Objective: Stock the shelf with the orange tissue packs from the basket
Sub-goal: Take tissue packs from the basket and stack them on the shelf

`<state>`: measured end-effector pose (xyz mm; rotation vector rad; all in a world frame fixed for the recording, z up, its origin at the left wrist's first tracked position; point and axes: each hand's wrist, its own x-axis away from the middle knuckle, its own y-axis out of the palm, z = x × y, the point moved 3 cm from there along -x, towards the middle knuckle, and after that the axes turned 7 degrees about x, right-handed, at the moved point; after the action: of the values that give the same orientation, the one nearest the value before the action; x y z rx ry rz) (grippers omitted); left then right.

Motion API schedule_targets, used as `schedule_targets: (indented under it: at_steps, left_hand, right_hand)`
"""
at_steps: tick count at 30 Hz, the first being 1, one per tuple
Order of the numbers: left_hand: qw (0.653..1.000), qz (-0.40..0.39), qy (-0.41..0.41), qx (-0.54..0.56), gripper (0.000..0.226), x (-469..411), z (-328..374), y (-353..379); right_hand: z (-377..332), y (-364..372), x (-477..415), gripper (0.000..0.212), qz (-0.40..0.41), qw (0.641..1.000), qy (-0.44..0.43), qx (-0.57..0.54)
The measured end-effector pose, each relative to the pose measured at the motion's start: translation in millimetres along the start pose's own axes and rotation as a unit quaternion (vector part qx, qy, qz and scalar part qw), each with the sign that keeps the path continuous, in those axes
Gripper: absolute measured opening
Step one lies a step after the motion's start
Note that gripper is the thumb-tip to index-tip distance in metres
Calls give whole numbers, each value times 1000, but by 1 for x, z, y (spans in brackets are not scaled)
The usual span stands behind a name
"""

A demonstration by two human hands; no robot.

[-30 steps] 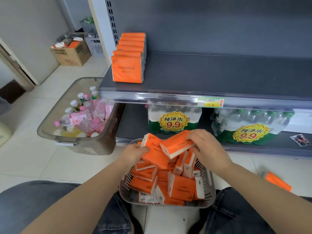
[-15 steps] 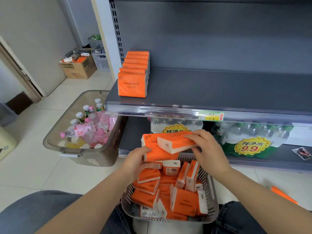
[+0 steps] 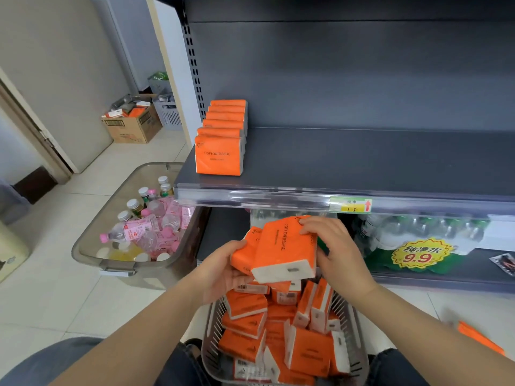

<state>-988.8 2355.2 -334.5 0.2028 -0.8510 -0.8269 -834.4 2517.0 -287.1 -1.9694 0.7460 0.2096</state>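
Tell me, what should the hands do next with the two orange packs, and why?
Probably lift both up onto the shelf and stand them right of the row of packs. The right hand grips a COTTON TISSUE pack, the left hand a second orange pack, both above the basket; the shelf beside that row is bare.

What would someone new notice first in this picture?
Bright orange stands out: the left hand and right hand hold two tissue packs above a basket heaped with more. A row of packs stands at the left end of the dark shelf. A tub of bottles sits on the floor beside it.
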Motion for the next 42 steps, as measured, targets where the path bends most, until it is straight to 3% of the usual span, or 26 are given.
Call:
schedule_targets:
  at_steps: [6, 9, 11, 14, 17, 22, 23, 26, 29, 32, 42]
  left_hand:
    - [994, -85, -37, -50, 66, 1, 18, 12]
    - [988, -124, -56, -71, 83, -1, 25, 16]
    - [984, -142, -51, -90, 76, -2, 29, 18]
    - [985, -139, -29, -100, 62, -5, 34, 20]
    - [992, -108, 1, -63, 49, -10, 38, 21]
    - [995, -77, 64, -4, 46, -15, 50, 24]
    - [994, -72, 79, 10, 47, -16, 54, 25]
    - [990, -59, 109, 68, 53, -19, 64, 28]
    - [985, -73, 122, 94, 55, -22, 73, 36]
    - [985, -99, 120, 81, 60, -26, 81, 44]
    - [976, -163, 126, -64, 58, -44, 112, 56]
  right_hand:
    - [-6, 6, -4, 39, -32, 997, -16, -69]
    - [-8, 4, -10, 62, -53, 996, -15, -73]
    - [-7, 4, -12, 68, -84, 994, -18, -68]
    - [-5, 7, -14, 57, -119, 990, -30, -70]
    - [-4, 7, -18, 70, -97, 991, 1, -90]
    - [5, 5, -23, 37, -48, 964, 153, -213]
    - [6, 4, -23, 39, -45, 956, 169, -236]
    - [7, 3, -26, 56, -60, 940, 171, -288]
    - [2, 5, -33, 47, -71, 946, 138, -283]
    - [2, 7, -45, 35, -51, 941, 140, -303]
    - [33, 4, -92, 34, 20, 917, 205, -341]
